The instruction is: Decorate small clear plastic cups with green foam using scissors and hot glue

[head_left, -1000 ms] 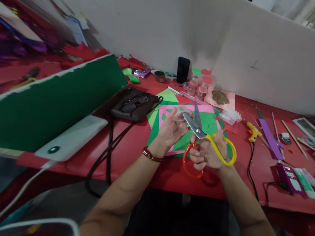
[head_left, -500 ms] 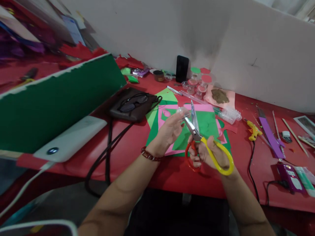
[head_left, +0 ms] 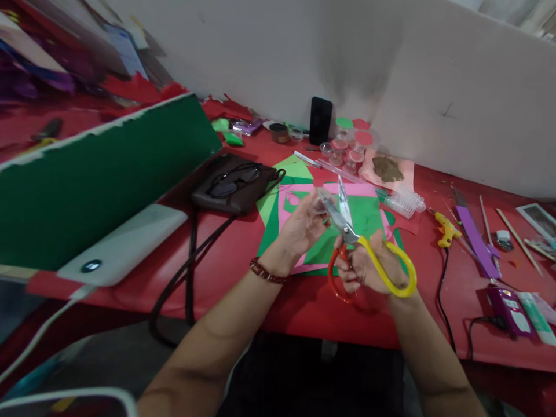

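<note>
My right hand [head_left: 374, 265] grips a large pair of scissors [head_left: 348, 233] with one yellow and one orange handle. Their blades are spread apart and point up and away. Pinched in my left hand [head_left: 299, 227] is a small clear plastic piece [head_left: 322, 199], perhaps a cup; its exact shape is blurred. One blade lies against or inside this plastic; which of the two I cannot tell. Below both hands lie green craft sheets [head_left: 367, 217] and a pink sheet [head_left: 286, 223] with cut-outs.
Small lidded cups [head_left: 344, 128] and a phone [head_left: 320, 120] stand at the back. To the right are a yellow glue gun [head_left: 446, 229] and a purple-handled tool [head_left: 478, 243]. A dark bag [head_left: 230, 200] with glasses, a white power bank [head_left: 130, 246] and a green board [head_left: 108, 179] occupy the left.
The scissors have tilted slightly, the yellow handle swinging a little up and to the right. My left hand turns the clear plastic slightly, still holding it at the blade.
</note>
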Motion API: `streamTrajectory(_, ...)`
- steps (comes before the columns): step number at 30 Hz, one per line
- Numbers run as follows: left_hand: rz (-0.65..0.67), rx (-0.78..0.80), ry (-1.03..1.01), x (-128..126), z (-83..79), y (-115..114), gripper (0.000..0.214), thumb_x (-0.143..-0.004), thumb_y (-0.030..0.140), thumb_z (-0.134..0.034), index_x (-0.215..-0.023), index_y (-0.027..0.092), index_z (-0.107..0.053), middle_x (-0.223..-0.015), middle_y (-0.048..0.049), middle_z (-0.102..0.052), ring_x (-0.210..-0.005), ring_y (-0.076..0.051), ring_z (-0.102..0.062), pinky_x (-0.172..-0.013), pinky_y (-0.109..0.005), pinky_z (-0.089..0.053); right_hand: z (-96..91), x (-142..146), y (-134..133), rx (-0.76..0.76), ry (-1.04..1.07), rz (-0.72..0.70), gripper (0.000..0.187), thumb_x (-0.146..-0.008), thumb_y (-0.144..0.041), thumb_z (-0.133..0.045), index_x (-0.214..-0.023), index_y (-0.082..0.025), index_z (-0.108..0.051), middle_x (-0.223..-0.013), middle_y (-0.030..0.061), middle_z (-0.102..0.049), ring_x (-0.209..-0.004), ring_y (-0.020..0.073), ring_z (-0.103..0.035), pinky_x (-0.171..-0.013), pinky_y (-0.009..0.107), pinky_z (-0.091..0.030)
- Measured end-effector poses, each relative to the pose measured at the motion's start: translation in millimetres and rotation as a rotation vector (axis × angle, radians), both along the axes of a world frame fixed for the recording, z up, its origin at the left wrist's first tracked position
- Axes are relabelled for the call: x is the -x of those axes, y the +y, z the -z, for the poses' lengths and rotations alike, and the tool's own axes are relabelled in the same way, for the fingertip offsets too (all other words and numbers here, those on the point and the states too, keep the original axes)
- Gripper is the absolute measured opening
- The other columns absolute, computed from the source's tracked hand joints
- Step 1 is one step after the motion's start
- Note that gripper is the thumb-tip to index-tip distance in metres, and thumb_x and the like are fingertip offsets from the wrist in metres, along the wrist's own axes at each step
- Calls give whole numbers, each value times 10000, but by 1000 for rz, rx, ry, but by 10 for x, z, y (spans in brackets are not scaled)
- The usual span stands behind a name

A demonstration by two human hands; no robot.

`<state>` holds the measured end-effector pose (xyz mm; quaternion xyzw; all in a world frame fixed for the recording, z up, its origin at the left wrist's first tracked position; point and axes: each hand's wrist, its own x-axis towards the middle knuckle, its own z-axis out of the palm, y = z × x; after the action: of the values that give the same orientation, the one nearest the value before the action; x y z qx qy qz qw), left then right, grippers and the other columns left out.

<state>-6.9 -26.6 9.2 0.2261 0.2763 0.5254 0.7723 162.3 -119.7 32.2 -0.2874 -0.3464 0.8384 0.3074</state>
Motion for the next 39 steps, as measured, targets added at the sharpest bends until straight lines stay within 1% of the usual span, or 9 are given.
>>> streamTrajectory(5,54,73,-124,10,-102,-36,462,-890,627,-742,-729,198,-684,-756,-8,-719,-663,-149,-647,-704,-313,-552,32,-23,44,125,257,-94,767,-772,-959,-560,-1122,-278,-513,-760,-46,-464,-593,119,-304,-533,235,-242)
streamTrajectory(10,-9,-11,-15,-8,-49,-53,318,-842,529,-825,-806,222,-748,-835,-12,-755,-774,-167,-671,-741,-303,-514,19,5,17,121,267,-82,772,-775,-953,-567,-1143,-277,-523,-764,-38,-494,-598,125,-323,-531,240,-263)
streamTrajectory(18,-244,-91,314,-67,104,-17,183,-749,306,-878,-689,196,-745,-797,-21,-744,-850,-171,-655,-832,-300,-451,169,140,-87,-119,-203,178,814,-671,-953,-699,-1072,-263,-540,-759,-55,-491,-594,110,-386,-499,240,-326)
streamTrajectory(22,-233,-154,490,-58,109,-45,244,-770,383,-873,-705,190,-739,-740,-6,-688,-784,-167,-599,-794,-308,-444,138,106,-123,-319,-536,228,615,-801,-769,-767,-1070,-258,-554,-734,-78,-399,-613,107,-327,-542,252,-305)
streamTrajectory(26,-212,-236,503,-37,104,-50,298,-752,459,-902,-746,206,-743,-778,-1,-693,-855,-188,-609,-818,-298,-452,10,100,-117,-509,-772,244,492,-811,-594,-846,-988,-238,-558,-755,-65,-425,-676,122,-340,-608,277,-291)
streamTrajectory(29,-196,-233,424,-22,102,-17,311,-852,532,-806,-872,222,-791,-959,-39,-769,-1014,-217,-651,-898,-299,-470,21,119,-103,-479,-620,241,528,-840,-685,-774,-1045,-251,-555,-798,-54,-443,-681,126,-357,-618,277,-319)
streamTrajectory(32,-76,-183,273,1,59,11,442,-963,639,-626,-995,233,-798,-1125,-84,-781,-1154,-254,-658,-942,-340,-497,58,110,-81,-289,-328,268,707,-757,-855,-731,-1095,-263,-544,-794,-55,-437,-637,119,-338,-562,261,-297)
streamTrajectory(35,50,-147,88,23,-20,8,381,-971,590,-640,-995,240,-790,-1096,-94,-780,-1156,-274,-682,-961,-390,-538,28,63,-38,-103,-100,190,825,-672,-950,-700,-1090,-258,-535,-794,-37,-480,-639,129,-361,-552,259,-286)
streamTrajectory(39,76,-100,-15,31,-75,-14,291,-960,505,-697,-953,226,-781,-1007,-88,-774,-1111,-270,-711,-967,-397,-563,-27,24,17,21,117,-9,820,-730,-952,-633,-1153,-257,-528,-825,-15,-508,-673,145,-365,-579,269,-276)
